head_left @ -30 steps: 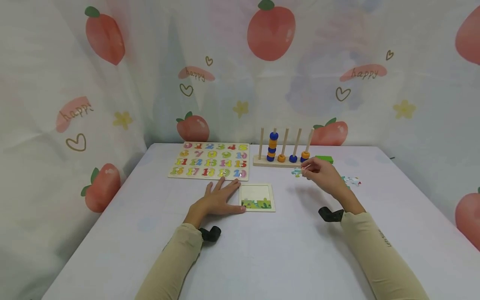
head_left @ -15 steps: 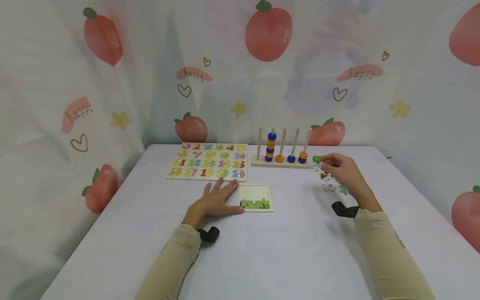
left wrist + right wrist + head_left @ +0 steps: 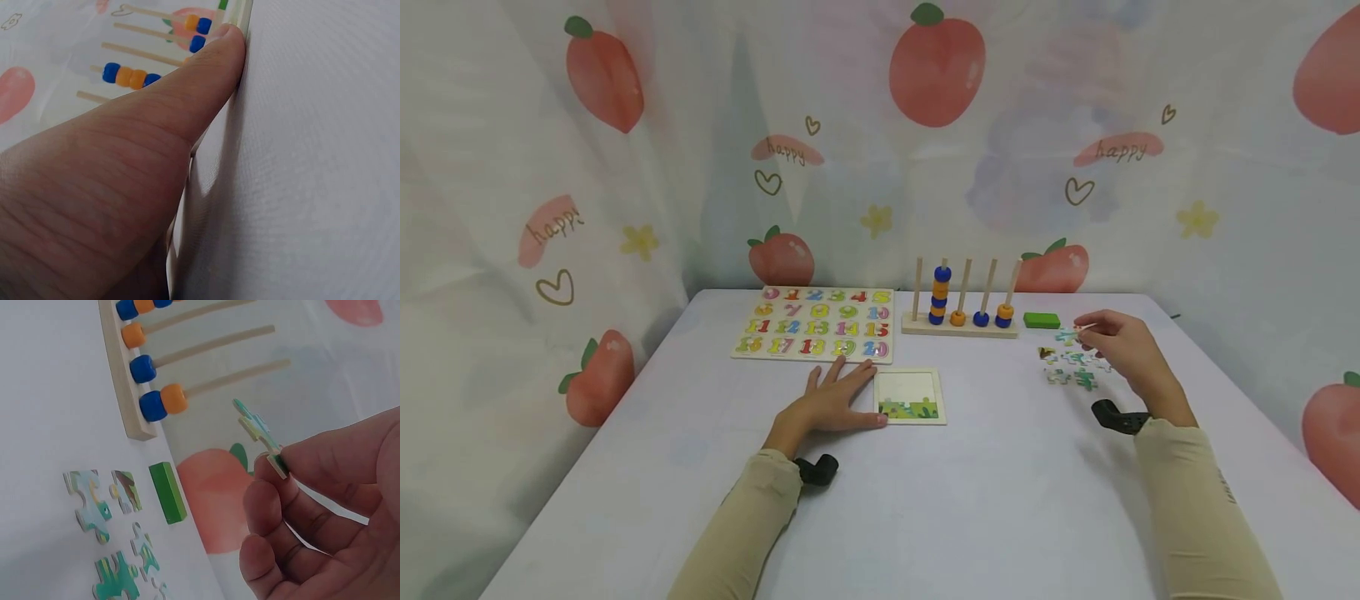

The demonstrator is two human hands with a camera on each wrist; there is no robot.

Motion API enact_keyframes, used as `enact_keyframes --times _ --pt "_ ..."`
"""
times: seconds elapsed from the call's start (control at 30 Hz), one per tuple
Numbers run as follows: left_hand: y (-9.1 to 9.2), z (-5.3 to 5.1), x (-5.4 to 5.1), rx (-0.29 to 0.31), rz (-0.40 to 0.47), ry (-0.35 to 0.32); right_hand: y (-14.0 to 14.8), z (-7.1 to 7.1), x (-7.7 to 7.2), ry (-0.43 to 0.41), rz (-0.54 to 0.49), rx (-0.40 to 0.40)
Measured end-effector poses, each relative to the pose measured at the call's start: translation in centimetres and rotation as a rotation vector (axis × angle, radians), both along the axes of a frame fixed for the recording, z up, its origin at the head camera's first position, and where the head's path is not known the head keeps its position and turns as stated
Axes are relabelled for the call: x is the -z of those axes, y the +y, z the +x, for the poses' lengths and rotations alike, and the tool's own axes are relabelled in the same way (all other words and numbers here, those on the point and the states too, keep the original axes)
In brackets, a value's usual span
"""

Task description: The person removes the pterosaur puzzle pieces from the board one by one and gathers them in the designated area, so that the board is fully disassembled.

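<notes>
My left hand [image 3: 827, 408] lies on the table with its fingers spread. Its thumb touches the lower left corner of a small square puzzle frame [image 3: 908, 384], and the fingertips reach to the number board. Pieces of a green strip fill the frame's bottom; above them the base is bare. In the right wrist view, my right hand [image 3: 331, 506] pinches a light-blue and green jigsaw piece [image 3: 262, 434] between thumb and fingers, raised off the table. Beneath and left of that hand lie several loose jigsaw pieces [image 3: 1085, 380], some partly hidden by it in the head view.
A number board [image 3: 812, 325] lies behind my left hand. A wooden bead stacker [image 3: 958, 327] with upright pegs and blue and orange beads stands at the back. To its right is a green block [image 3: 1042, 320]. A printed cloth hangs behind the table.
My right hand has moved right with the pinched jigsaw piece, from near the bead stacker to over the loose pieces. The green block now shows fully. My left hand stays in place.
</notes>
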State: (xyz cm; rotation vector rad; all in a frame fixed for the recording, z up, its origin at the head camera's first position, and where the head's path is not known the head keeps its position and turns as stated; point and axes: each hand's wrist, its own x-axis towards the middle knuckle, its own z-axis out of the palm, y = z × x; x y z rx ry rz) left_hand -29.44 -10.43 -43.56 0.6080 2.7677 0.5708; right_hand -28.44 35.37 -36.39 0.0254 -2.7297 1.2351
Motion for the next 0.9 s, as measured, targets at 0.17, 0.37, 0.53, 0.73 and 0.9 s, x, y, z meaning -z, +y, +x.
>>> enact_keyframes --times 0.17,0.37,0.53,0.73,0.9 --pt "0.1 0.0 -0.1 0.003 -0.005 0.0 1.3 0.2 0.3 -0.007 0.006 0.043" --pt "0.1 -0.1 0.1 0.005 -0.01 -0.002 2.9 0.5 0.8 -0.035 -0.016 0.073" --pt "0.1 0.0 0.2 0.003 -0.001 -0.009 4.3 0.9 1.5 -0.119 -0.027 0.097" --pt "0.0 0.0 0.1 0.0 -0.009 -0.009 5.8 1.1 2.1 -0.203 -0.07 0.134" --pt "0.1 -0.1 0.1 0.012 -0.014 0.005 6.8 1.1 2.5 -0.285 -0.078 0.172"
